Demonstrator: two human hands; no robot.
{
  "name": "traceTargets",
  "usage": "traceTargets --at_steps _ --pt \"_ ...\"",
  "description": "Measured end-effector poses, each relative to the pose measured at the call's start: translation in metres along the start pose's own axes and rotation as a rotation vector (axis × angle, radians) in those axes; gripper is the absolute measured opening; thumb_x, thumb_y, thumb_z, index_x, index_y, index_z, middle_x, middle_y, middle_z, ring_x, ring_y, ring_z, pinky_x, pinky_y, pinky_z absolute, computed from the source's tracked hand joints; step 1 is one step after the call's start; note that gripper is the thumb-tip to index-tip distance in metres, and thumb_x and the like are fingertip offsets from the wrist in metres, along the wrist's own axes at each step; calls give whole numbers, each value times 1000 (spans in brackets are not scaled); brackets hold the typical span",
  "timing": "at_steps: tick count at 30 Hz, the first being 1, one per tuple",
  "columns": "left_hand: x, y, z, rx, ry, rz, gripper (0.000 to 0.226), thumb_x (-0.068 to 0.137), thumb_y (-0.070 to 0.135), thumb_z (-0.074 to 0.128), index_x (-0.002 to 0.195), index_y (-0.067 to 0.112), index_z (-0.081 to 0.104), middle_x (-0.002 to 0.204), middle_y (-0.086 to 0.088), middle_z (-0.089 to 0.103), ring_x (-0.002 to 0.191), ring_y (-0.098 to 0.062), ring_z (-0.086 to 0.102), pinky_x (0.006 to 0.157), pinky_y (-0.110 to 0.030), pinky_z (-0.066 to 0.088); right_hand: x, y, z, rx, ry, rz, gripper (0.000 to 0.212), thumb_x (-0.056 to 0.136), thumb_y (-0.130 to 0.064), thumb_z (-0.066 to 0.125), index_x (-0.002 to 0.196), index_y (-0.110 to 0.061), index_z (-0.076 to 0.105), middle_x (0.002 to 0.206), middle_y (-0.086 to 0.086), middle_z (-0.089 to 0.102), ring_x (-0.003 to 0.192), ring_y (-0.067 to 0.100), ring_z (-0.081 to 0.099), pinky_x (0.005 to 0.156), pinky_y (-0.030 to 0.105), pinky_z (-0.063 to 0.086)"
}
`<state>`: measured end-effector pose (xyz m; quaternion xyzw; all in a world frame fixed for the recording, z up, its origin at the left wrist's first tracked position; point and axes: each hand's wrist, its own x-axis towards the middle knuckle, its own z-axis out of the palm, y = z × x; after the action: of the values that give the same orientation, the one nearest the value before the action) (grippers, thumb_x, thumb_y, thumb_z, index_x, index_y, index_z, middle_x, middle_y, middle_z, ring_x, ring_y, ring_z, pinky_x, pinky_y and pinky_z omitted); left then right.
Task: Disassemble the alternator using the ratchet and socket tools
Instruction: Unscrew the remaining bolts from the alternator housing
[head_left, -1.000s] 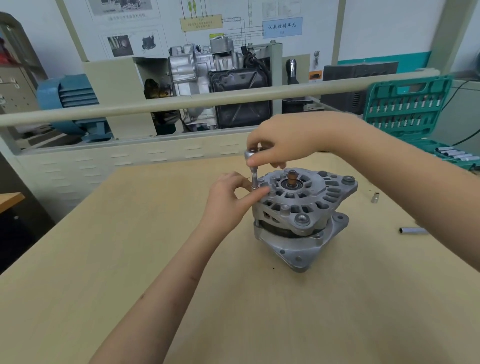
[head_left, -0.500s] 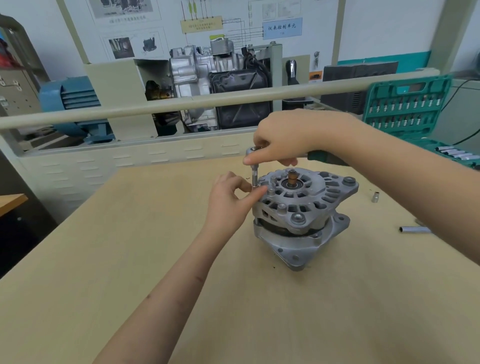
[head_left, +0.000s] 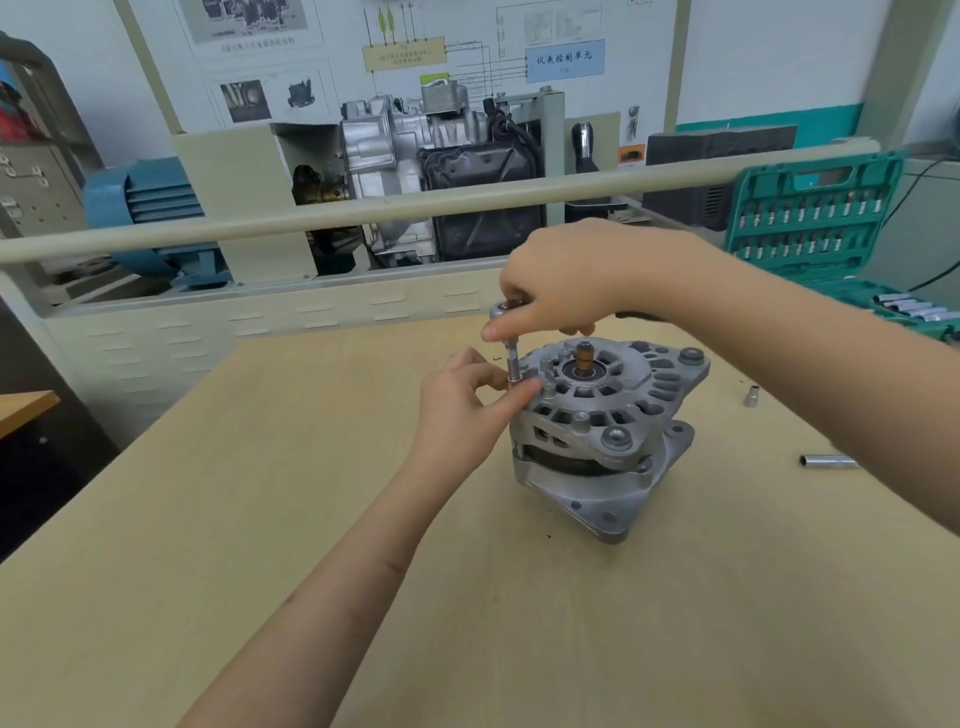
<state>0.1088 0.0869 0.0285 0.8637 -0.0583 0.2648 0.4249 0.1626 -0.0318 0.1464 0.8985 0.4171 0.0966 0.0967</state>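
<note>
A grey cast alternator (head_left: 613, 431) stands on the wooden table (head_left: 260, 519) with its shaft end up. At its left rim a slim socket (head_left: 513, 364) stands upright on a bolt, under the ratchet head (head_left: 500, 310). My right hand (head_left: 566, 280) grips the ratchet from above, index finger stretched along the head; the dark handle (head_left: 631, 315) peeks out behind the wrist. My left hand (head_left: 467, 405) pinches the lower end of the socket where it meets the housing.
A loose small socket (head_left: 750, 396) and a metal tube (head_left: 826, 460) lie on the table to the right. An open green tool case (head_left: 815, 218) stands at the back right. A beige rail (head_left: 363, 213) and an engine display (head_left: 441, 171) sit behind the table.
My right hand has swung the ratchet a little, so its handle now shows behind the wrist. The left hand stays at the socket's foot. The alternator has not moved.
</note>
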Motion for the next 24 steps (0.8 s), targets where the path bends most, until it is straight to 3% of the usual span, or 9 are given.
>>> traceTargets --at_steps 4,7,10,14,17,19,22,24 --pt "1 0 -7 -103 -98 0 20 81 21 68 87 2 68 87 5 55 88 -8 51 77 -14 38 -3 2 -6 159 -60 -136 28 90 -43 46 78 -19 56 66 -5 59 58 7 51 54 22 32" --pt "2 -5 -10 -126 -182 -12 19 84 18 64 98 6 69 97 1 59 93 -7 53 82 -18 40 -8 5 -9 258 -81 -218 19 91 -32 48 81 -18 57 77 3 59 66 18 49 62 31 38" --pt "1 -3 -7 -110 -108 -31 18 81 20 68 85 3 69 84 1 55 82 -4 51 69 -11 36 -9 5 -8 153 -28 -138 33 90 -43 47 90 -13 61 72 -1 60 62 11 50 54 26 36" --pt "2 -3 -2 -48 -9 -20 20 77 25 72 70 9 62 75 5 50 80 -12 50 68 -21 33 -2 -7 1 -218 111 28 55 87 -61 34 61 -14 49 54 -2 52 49 11 49 43 23 26" --pt "2 -3 -2 -70 6 -24 19 76 25 73 69 12 60 73 8 49 73 -2 48 63 -7 33 0 -6 0 -112 53 7 50 89 -57 37 69 -14 52 56 -1 58 53 13 56 44 24 31" --pt "3 -4 -4 -92 -51 -21 15 79 24 70 77 10 65 78 7 53 77 -1 50 68 -6 35 -2 0 -2 34 -23 -39 42 90 -50 42 85 -12 60 63 -2 62 58 10 56 49 25 33" --pt "5 -7 -11 -167 -226 -71 15 84 22 64 95 13 69 96 5 60 97 -14 56 88 -22 41 -6 6 -7 172 -64 -148 34 91 -37 47 99 -7 60 81 6 61 69 19 53 61 30 41" --pt "6 -7 -14 -193 -261 -106 10 84 23 64 90 16 69 92 9 60 97 -15 57 89 -22 42 -9 8 -8 207 -88 -175 33 91 -35 48 100 -6 61 90 12 63 79 26 57 73 39 46"
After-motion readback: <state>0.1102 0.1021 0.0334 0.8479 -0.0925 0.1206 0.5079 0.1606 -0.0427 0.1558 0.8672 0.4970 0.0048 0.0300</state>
